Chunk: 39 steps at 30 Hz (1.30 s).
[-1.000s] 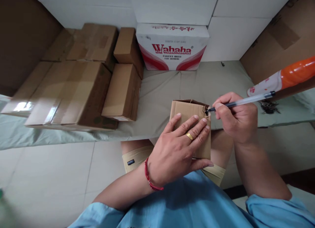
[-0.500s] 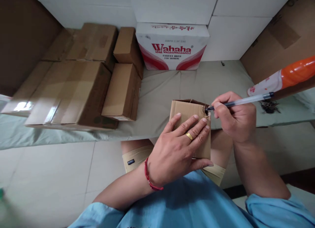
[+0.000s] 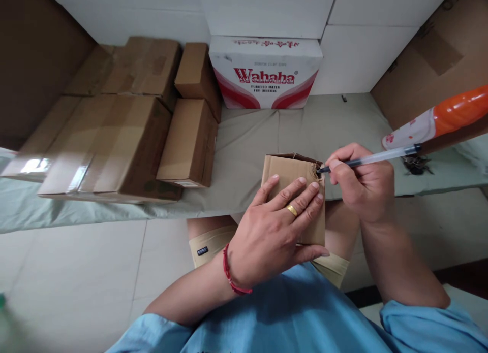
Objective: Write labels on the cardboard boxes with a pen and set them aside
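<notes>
A small brown cardboard box lies at the near edge of the cloth-covered surface, partly over my lap. My left hand rests flat across its top, fingers stretched out and thumb along the lower right corner. A gold ring and a red bracelet are on this hand. Between the fingers of my right hand is a pen with a clear barrel and dark ends. Its tip touches a dark, torn, scribbled patch at the box's upper right corner. My palm hides much of the box top.
Several taped cardboard boxes stand on the left, with two narrower boxes beside them. A white Wahaha water carton is against the wall. To the right are an orange-and-white bottle-like object, a dark clump and a large carton.
The pen tip and my right hand have shifted very slightly at the box corner. My left hand keeps its place on the box.
</notes>
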{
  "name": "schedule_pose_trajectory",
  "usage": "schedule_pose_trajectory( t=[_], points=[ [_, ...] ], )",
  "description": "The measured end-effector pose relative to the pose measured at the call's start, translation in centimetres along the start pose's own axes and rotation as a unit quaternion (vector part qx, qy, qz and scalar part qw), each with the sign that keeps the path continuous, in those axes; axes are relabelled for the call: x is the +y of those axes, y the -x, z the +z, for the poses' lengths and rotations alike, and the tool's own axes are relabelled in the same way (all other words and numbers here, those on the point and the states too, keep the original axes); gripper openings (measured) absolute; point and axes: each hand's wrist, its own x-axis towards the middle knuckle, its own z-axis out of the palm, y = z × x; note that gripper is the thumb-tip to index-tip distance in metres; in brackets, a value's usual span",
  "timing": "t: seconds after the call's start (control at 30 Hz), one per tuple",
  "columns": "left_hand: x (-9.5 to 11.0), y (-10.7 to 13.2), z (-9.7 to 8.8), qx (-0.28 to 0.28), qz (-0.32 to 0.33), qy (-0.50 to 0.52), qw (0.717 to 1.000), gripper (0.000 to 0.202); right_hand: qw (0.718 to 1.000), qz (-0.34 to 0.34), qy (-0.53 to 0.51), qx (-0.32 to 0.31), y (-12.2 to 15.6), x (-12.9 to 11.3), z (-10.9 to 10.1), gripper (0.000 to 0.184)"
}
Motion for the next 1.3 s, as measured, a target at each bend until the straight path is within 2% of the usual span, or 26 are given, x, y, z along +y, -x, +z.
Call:
schedule_pose_trajectory(
  t=[0.13,0.37,0.57,0.87,1.13,1.3],
  points=[
    [0.0,0.0,0.0,-0.005,-0.001,-0.005,1.0,0.083,1.0,0.008,-0.001,-0.023,0.0,-0.2,-0.2,0.02],
    [0.0,0.0,0.1,0.001,0.0,0.0,1.0,0.081,1.0,0.003,0.001,0.0,-0.1,-0.1,-0.1,0.02],
    [0.0,0.1,0.0,-0.014,-0.003,-0.003,1.0,0.085,1.0,0.002,-0.004,-0.013,0.0,0.0,0.1,0.02],
    [0.0,0.0,-0.1,-0.007,0.001,-0.005,1.0,0.081,1.0,-0.006,0.002,-0.03,0.0,-0.3,-0.6,0.018],
    [0.1,-0.1,-0.2,-0.001,0.002,-0.006,1.0,0.078,1.0,0.007,-0.004,0.02,0.4,-0.3,-0.9,0.019],
    [0.0,-0.1,-0.1,0.005,0.001,0.0,1.0,0.078,1.0,0.003,-0.005,-0.027,0.4,-0.2,-1.0,0.016]
  ],
)
